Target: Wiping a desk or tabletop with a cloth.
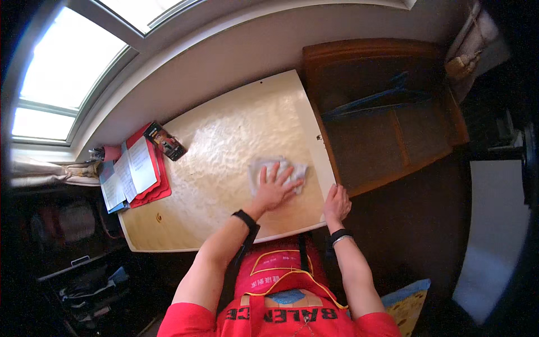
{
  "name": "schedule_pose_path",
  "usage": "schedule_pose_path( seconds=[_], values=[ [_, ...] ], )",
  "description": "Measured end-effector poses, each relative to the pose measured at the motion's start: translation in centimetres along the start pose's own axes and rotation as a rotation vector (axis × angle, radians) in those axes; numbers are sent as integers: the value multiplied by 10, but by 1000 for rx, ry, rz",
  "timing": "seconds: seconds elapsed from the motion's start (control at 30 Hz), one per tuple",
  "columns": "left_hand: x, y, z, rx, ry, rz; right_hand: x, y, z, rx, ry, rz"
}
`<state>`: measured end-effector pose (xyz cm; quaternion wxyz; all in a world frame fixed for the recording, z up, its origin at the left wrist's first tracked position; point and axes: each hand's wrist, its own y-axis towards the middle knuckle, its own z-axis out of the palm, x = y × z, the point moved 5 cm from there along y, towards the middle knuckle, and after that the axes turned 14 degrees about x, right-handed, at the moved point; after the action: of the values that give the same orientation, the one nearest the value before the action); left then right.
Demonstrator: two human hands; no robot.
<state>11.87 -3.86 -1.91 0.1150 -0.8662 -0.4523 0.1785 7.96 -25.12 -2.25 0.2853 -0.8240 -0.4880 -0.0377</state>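
Observation:
My left hand (276,187) lies flat with its fingers spread on a crumpled white cloth (300,170). Under the cloth is a glossy cream-coloured tabletop (210,168), which looks wet or streaked in the light. My right hand (337,204) is curled around the tabletop's right edge near the front corner. Most of the cloth's middle is hidden beneath my left palm and fingers.
Red folders (162,191) and written papers (143,166) lie at the tabletop's left end, beside a dark box-like item (165,141) and a pink cup (112,153). An open-topped wooden cabinet (358,162) holding blue hangers (366,101) adjoins the right edge. Windows (54,59) are at upper left.

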Motion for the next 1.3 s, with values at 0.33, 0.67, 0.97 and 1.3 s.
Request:
schedule_pose_path(
  seconds=[0.33, 0.67, 0.97, 1.3],
  values=[
    [100, 129, -74, 4, -63, -224, -4, 2, 7, 11, -63, -9],
    [138, 175, -95, 68, -47, -323, 2, -1, -2, -42, -29, -11],
    [25, 90, -35, 39, 13, -135, 5, -3, -6, -25, 18, 4],
    [-88, -77, 31, 7, -21, 93, 5, -6, -6, -83, 15, -55]
  ],
)
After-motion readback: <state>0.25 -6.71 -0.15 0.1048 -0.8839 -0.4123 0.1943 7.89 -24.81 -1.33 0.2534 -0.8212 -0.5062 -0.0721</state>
